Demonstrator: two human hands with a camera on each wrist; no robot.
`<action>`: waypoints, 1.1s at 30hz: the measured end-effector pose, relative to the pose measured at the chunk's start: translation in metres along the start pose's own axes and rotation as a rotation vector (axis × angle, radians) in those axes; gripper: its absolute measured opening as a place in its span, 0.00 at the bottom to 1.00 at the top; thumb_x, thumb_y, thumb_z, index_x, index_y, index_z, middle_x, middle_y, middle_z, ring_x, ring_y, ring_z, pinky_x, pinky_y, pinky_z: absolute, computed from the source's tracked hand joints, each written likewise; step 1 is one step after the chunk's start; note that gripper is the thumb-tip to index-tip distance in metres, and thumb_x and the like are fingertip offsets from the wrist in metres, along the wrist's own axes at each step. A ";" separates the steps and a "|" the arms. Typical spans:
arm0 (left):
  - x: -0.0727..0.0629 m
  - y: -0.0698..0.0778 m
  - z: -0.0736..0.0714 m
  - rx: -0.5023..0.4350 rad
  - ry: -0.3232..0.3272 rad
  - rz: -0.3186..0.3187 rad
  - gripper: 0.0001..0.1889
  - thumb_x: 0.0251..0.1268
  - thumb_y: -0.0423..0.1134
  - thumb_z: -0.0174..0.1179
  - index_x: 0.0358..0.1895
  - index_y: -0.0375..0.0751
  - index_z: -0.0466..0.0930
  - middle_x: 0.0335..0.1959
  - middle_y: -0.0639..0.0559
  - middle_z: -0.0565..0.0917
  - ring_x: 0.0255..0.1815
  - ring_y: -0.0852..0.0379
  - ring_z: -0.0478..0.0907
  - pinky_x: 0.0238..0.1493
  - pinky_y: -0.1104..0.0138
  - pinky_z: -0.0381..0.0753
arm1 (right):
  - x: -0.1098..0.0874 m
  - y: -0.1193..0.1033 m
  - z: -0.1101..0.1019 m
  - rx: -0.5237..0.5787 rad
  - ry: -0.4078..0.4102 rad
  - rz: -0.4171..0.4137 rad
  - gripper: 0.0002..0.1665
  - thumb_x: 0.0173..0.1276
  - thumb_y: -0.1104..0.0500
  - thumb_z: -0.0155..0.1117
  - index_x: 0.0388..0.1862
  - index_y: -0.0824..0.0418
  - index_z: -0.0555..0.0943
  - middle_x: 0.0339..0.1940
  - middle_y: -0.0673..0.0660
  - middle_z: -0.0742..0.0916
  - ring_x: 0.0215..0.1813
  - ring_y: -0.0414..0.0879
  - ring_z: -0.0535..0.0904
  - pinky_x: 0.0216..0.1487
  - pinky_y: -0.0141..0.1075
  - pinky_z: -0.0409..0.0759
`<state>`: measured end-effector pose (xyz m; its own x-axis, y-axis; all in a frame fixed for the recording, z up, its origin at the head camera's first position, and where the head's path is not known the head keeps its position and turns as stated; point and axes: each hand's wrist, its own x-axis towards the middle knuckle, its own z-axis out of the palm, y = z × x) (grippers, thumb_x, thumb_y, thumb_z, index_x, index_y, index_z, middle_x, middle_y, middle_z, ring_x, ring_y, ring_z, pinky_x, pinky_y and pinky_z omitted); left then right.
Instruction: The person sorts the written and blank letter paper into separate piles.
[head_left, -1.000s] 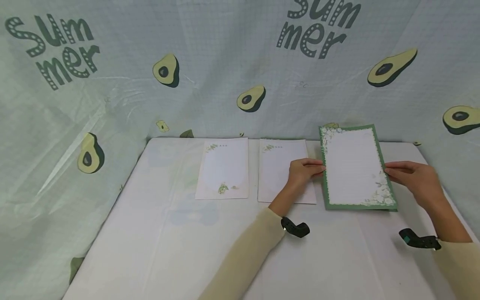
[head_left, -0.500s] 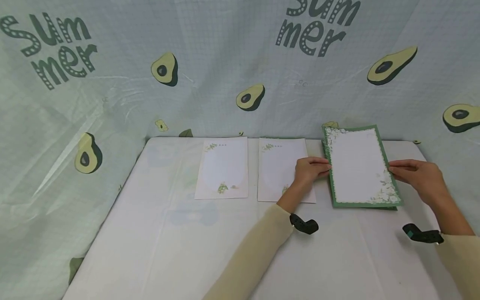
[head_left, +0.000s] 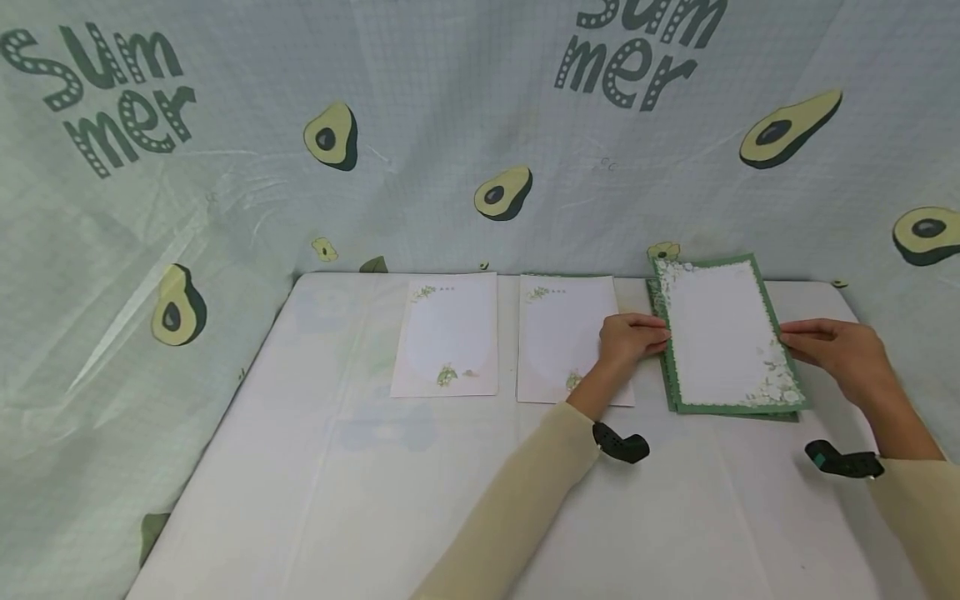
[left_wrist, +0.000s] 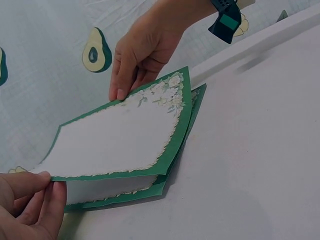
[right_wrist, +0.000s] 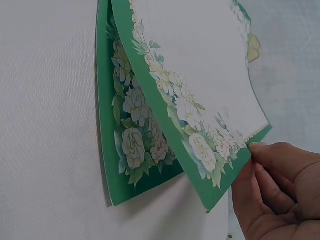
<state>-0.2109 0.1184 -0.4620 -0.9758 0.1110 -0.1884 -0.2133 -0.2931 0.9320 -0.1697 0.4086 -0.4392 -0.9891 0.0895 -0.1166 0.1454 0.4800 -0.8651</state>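
Both hands hold a green-bordered sheet of letter paper (head_left: 731,337) with white flowers printed at its corners. The left hand (head_left: 628,342) pinches its left edge between thumb and fingers. At the opposite edge the right hand (head_left: 843,354) pinches it the same way. A matching green-bordered sheet (right_wrist: 132,150) lies beneath on the table. In the left wrist view, a gap shows between the held sheet (left_wrist: 115,140) and the lower sheet (left_wrist: 112,192). The right wrist view shows the held sheet bent and raised at its corner.
Two pale sheets with small leaf prints, a left one (head_left: 446,337) and a middle one (head_left: 558,333), lie along the table's back. The left forearm reaches over the front of the white table (head_left: 360,500). Behind the table hangs an avocado-print cloth (head_left: 420,167).
The hands have moved slightly right with the upper green-bordered sheet. More of the lower green-bordered sheet now shows along the left and bottom. The pale sheets have stayed put.
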 end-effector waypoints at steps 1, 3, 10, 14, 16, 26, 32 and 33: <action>0.000 0.000 0.000 0.012 0.005 0.003 0.05 0.57 0.17 0.68 0.36 0.24 0.88 0.28 0.40 0.88 0.41 0.36 0.88 0.37 0.61 0.91 | 0.001 0.002 0.000 -0.016 -0.002 0.001 0.11 0.76 0.52 0.65 0.48 0.57 0.86 0.34 0.28 0.84 0.36 0.23 0.83 0.37 0.21 0.84; 0.000 -0.001 0.001 0.037 0.024 0.007 0.05 0.57 0.17 0.68 0.35 0.24 0.88 0.29 0.38 0.88 0.39 0.36 0.88 0.36 0.61 0.91 | 0.002 0.005 0.001 -0.049 -0.011 0.001 0.17 0.76 0.51 0.64 0.52 0.63 0.84 0.34 0.28 0.84 0.36 0.23 0.83 0.37 0.21 0.84; -0.001 -0.002 0.003 0.104 0.059 0.039 0.05 0.55 0.16 0.68 0.34 0.22 0.87 0.30 0.35 0.88 0.37 0.35 0.88 0.32 0.64 0.91 | 0.008 0.014 0.003 -0.070 -0.035 -0.008 0.21 0.77 0.55 0.63 0.54 0.73 0.80 0.33 0.28 0.83 0.36 0.23 0.82 0.38 0.22 0.85; 0.000 -0.001 0.003 0.119 0.067 0.061 0.04 0.56 0.16 0.68 0.34 0.22 0.87 0.28 0.37 0.88 0.36 0.35 0.88 0.31 0.65 0.90 | 0.009 0.015 0.005 -0.074 -0.038 -0.009 0.23 0.77 0.56 0.63 0.57 0.77 0.77 0.33 0.27 0.82 0.36 0.22 0.82 0.38 0.22 0.85; 0.000 -0.001 0.004 0.128 0.074 0.069 0.04 0.55 0.16 0.68 0.34 0.22 0.87 0.27 0.38 0.88 0.35 0.35 0.88 0.30 0.66 0.90 | 0.009 0.015 0.006 -0.084 -0.035 -0.004 0.25 0.78 0.56 0.62 0.58 0.78 0.76 0.33 0.27 0.81 0.36 0.22 0.81 0.38 0.22 0.85; 0.006 -0.007 0.006 0.183 0.115 0.128 0.04 0.53 0.16 0.69 0.32 0.21 0.87 0.24 0.39 0.87 0.27 0.43 0.89 0.27 0.69 0.89 | 0.011 0.019 0.009 -0.106 -0.026 -0.008 0.29 0.78 0.54 0.61 0.60 0.79 0.74 0.32 0.26 0.80 0.36 0.21 0.80 0.37 0.20 0.83; 0.010 -0.012 0.007 0.225 0.120 0.159 0.04 0.53 0.16 0.70 0.32 0.23 0.87 0.24 0.39 0.87 0.27 0.44 0.89 0.25 0.73 0.86 | 0.014 0.021 0.009 -0.121 -0.018 0.004 0.32 0.76 0.48 0.63 0.59 0.76 0.75 0.32 0.26 0.80 0.36 0.21 0.80 0.36 0.20 0.83; 0.011 -0.013 0.007 0.236 0.120 0.165 0.04 0.54 0.16 0.70 0.32 0.23 0.87 0.24 0.38 0.87 0.27 0.44 0.89 0.25 0.74 0.86 | 0.015 0.021 0.009 -0.122 -0.018 0.007 0.32 0.76 0.48 0.64 0.59 0.76 0.75 0.32 0.26 0.80 0.35 0.21 0.80 0.36 0.20 0.83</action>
<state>-0.2183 0.1303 -0.4743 -0.9980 -0.0365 -0.0508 -0.0483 -0.0677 0.9965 -0.1815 0.4119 -0.4638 -0.9882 0.0782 -0.1318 0.1526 0.5819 -0.7988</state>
